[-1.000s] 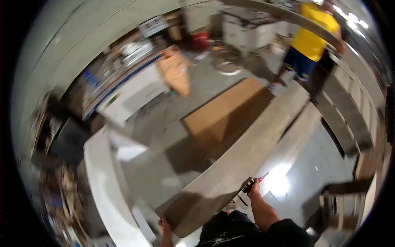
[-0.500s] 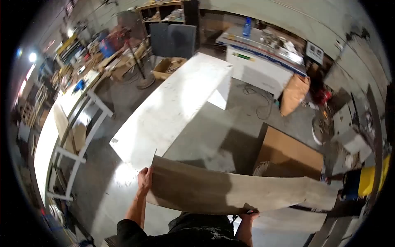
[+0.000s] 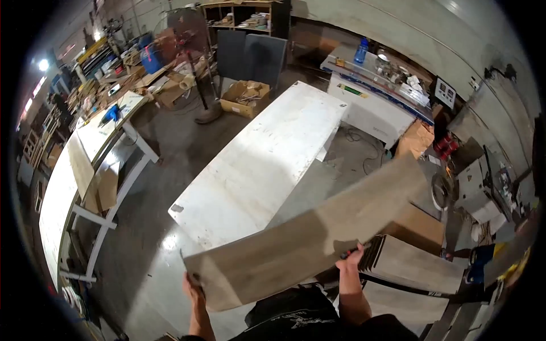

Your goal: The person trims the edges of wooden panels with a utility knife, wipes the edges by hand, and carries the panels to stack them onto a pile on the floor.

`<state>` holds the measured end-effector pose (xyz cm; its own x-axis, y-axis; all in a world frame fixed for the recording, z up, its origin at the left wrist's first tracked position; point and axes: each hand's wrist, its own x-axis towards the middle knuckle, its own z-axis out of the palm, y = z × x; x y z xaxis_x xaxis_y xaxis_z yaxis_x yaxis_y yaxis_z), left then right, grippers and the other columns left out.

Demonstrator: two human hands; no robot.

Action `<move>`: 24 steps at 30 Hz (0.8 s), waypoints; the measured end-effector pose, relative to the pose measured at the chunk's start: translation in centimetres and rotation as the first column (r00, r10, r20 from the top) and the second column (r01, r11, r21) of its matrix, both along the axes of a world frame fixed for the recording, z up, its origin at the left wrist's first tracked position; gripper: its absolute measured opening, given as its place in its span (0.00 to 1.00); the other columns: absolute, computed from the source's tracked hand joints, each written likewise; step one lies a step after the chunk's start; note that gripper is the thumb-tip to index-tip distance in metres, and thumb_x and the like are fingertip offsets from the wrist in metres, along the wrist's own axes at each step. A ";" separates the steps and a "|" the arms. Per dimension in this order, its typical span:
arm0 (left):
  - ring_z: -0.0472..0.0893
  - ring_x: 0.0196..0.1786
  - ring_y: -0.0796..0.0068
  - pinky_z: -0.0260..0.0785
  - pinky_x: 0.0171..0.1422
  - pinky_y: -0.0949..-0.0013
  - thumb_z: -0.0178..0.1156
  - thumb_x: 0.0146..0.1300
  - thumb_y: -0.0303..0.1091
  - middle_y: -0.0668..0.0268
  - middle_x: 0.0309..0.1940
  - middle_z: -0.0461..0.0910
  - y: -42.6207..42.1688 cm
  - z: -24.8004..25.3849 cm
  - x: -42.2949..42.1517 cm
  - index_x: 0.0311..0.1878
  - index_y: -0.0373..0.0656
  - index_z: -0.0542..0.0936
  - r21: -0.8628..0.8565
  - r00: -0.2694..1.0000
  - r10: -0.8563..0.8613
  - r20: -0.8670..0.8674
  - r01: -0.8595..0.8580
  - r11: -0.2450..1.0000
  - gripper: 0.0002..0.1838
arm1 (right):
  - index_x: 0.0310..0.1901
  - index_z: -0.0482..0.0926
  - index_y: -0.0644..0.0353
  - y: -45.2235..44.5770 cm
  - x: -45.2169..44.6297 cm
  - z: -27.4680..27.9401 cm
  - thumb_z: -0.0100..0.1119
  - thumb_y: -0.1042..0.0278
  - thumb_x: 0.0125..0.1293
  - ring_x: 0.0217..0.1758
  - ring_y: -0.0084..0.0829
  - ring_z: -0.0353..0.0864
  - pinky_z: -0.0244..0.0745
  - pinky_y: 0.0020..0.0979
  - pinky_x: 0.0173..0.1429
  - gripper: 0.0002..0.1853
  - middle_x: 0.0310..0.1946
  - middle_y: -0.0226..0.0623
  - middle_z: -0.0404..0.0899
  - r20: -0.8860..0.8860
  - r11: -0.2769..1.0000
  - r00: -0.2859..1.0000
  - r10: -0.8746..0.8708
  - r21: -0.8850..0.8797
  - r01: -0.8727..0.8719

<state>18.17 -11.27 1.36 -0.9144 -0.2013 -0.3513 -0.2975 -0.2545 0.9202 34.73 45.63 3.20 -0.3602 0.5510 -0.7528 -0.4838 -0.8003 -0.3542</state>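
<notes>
A long, thin grey-brown wood-grain panel (image 3: 307,230) is held across my body, its right end raised and pointing away from me. My left hand (image 3: 194,292) is closed on the panel's near left end. My right hand (image 3: 351,258) is closed at the lower edge, right of the middle; a small dark tool with a bit of red (image 3: 347,253) sticks out of its fingers, its kind unclear. Below and right of that hand lies a stack of similar panels (image 3: 424,267) with a dark strap across it. Ahead stands a white table (image 3: 250,165) with scuffs.
A cardboard box (image 3: 414,227) stands behind the stack. On the left, a curved white workbench (image 3: 60,187) bears a blue tool (image 3: 111,113). Beyond the table are a carton of scraps (image 3: 245,99), a pedestal fan base (image 3: 208,113) and a white machine (image 3: 369,105) with a blue bottle (image 3: 361,51).
The panel has lifted off the stack at its right end and swung up and away. My right hand has risen with it, and my left hand has moved lower. The view has shifted slightly.
</notes>
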 end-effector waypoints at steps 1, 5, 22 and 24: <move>0.75 0.43 0.73 0.69 0.51 0.67 0.49 0.75 0.51 0.70 0.41 0.79 -1.0 0.0 0.4 0.50 0.43 0.81 0.090 0.997 0.070 -0.042 -0.066 0.994 0.21 | 0.64 0.74 0.47 0.5 -1.6 -3.1 0.53 0.40 0.66 0.63 0.45 0.71 0.67 0.58 0.65 0.29 0.65 0.34 0.73 -0.025 0.992 0.997 0.079 0.103 -0.076; 0.77 0.57 0.66 0.69 0.63 0.62 0.44 0.76 0.53 0.64 0.54 0.80 -4.9 -0.3 3.0 0.59 0.41 0.78 0.145 0.970 0.243 0.024 -0.244 0.959 0.26 | 0.62 0.76 0.51 -3.3 -10.3 0.0 0.53 0.43 0.68 0.65 0.44 0.72 0.67 0.55 0.67 0.27 0.62 0.31 0.77 -0.018 0.979 0.982 0.188 0.085 -0.186; 0.76 0.64 0.57 0.70 0.64 0.55 0.41 0.78 0.61 0.60 0.65 0.74 0.3 -7.0 6.7 0.69 0.43 0.71 -0.137 0.939 0.178 0.296 -0.142 0.980 0.33 | 0.60 0.73 0.55 -2.6 -23.3 -4.5 0.59 0.42 0.68 0.55 0.35 0.82 0.79 0.42 0.53 0.28 0.54 0.36 0.80 0.319 0.885 0.851 0.417 0.072 -0.460; 0.76 0.65 0.56 0.70 0.64 0.54 0.40 0.78 0.61 0.60 0.67 0.73 -1.0 -11.1 4.1 0.70 0.43 0.70 -0.061 0.976 0.033 0.215 -0.020 0.998 0.34 | 0.60 0.73 0.55 -1.6 -23.6 -0.6 0.58 0.41 0.68 0.53 0.34 0.84 0.79 0.41 0.52 0.28 0.52 0.35 0.81 0.263 0.837 0.822 0.506 0.082 -0.542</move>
